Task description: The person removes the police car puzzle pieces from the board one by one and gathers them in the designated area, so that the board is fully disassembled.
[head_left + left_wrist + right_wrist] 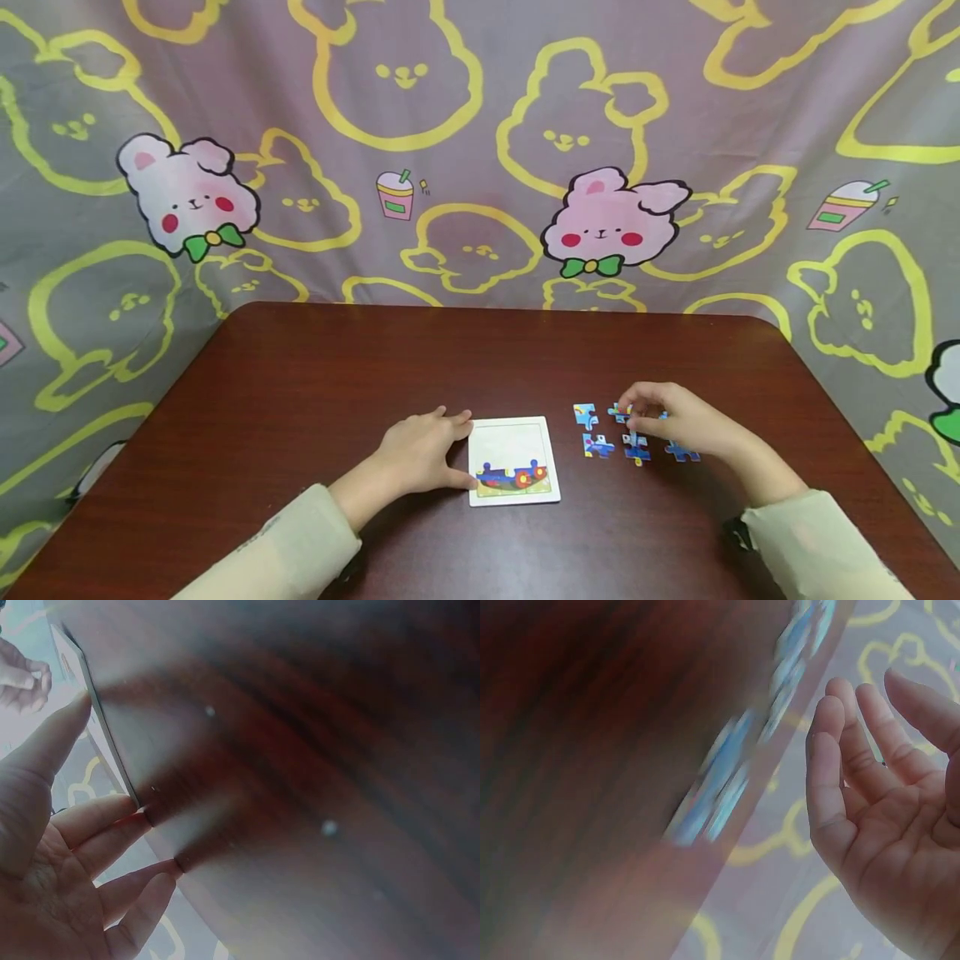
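Observation:
A square white puzzle board (pixel 510 437) lies on the table, its lower part filled with joined jigsaw pieces (pixel 517 479) in blue, red and yellow. My left hand (pixel 422 454) rests at the board's left side, thumb and fingers spread. In the left wrist view, the thumb and fingertips meet the board's edge (pixel 112 754). Right of the board lie several loose blue jigsaw pieces (pixel 597 446). Over them hovers my right hand (pixel 678 417), fingers loosely bent, partly hiding some pieces. The right wrist view shows nothing between its fingers (pixel 826 772), with loose pieces (pixel 724 776) blurred beyond.
The dark red-brown table (pixel 360 367) has rounded far corners. A patterned curtain (pixel 465 175) with rabbit drawings hangs behind it and along both sides.

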{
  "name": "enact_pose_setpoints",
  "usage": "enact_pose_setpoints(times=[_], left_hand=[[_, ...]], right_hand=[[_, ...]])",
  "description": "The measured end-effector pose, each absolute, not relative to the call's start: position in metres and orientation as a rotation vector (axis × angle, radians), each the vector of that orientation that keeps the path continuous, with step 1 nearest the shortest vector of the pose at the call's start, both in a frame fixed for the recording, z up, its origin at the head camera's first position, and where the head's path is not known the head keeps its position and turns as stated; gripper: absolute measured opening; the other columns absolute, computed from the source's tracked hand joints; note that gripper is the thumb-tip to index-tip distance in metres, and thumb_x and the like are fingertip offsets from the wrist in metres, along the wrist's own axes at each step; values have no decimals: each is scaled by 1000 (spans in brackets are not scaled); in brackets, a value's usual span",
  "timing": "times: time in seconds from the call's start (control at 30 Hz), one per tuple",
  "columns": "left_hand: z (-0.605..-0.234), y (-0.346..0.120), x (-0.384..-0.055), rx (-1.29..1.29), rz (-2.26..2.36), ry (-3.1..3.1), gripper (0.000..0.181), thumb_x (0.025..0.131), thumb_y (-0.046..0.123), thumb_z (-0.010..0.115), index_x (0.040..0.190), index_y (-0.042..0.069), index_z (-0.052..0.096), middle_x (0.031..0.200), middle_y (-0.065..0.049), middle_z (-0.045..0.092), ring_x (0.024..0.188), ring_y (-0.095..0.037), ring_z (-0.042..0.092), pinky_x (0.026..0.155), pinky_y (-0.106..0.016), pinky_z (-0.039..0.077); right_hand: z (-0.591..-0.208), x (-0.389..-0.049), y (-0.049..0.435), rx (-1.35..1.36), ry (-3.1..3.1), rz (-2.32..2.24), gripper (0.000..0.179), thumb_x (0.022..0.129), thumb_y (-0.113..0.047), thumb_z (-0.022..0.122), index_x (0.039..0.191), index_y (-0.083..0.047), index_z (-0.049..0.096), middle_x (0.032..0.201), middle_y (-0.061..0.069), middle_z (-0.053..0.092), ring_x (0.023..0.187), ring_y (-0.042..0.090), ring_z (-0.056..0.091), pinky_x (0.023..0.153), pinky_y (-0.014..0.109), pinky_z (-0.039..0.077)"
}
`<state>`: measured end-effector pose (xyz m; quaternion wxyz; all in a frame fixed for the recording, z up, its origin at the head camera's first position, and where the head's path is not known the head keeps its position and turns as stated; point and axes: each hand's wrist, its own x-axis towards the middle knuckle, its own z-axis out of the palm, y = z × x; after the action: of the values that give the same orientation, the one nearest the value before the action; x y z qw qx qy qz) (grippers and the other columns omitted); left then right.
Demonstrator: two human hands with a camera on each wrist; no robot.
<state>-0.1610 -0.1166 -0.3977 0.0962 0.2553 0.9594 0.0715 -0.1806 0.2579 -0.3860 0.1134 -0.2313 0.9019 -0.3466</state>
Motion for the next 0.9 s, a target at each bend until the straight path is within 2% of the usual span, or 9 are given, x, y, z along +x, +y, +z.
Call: enact_pose_setpoints(times=[0.33,0.57,0.9], left_hand=[[-399,-117,-161,752,220,2846,78,73,62,79,137,20,62,148,2,55,137,-34,51,92,-58,52],[-400,-116,-162,746,209,2844,79,73,63,78,137,20,62,148,2,54,137,-34,50,93,-57,51],[-401,-117,-161,742,221,2857,78,72,62,79,136,21,63,147,2,55,136,-35,51,89,-58,53]], right_hand=[[-389,-194,187,-868,2500,-998,16,90,-4,69,106,-4,67,79,-5,64,73,5,57,72,26,52],[-394,-195,147,-921,2403,-967,13,91,-5,69,104,-5,69,78,-4,65,67,5,54,61,22,47],[-399,-193,115,-977,2293,-931,14,88,-5,72,102,-5,72,75,-3,65,65,2,55,62,19,47]])
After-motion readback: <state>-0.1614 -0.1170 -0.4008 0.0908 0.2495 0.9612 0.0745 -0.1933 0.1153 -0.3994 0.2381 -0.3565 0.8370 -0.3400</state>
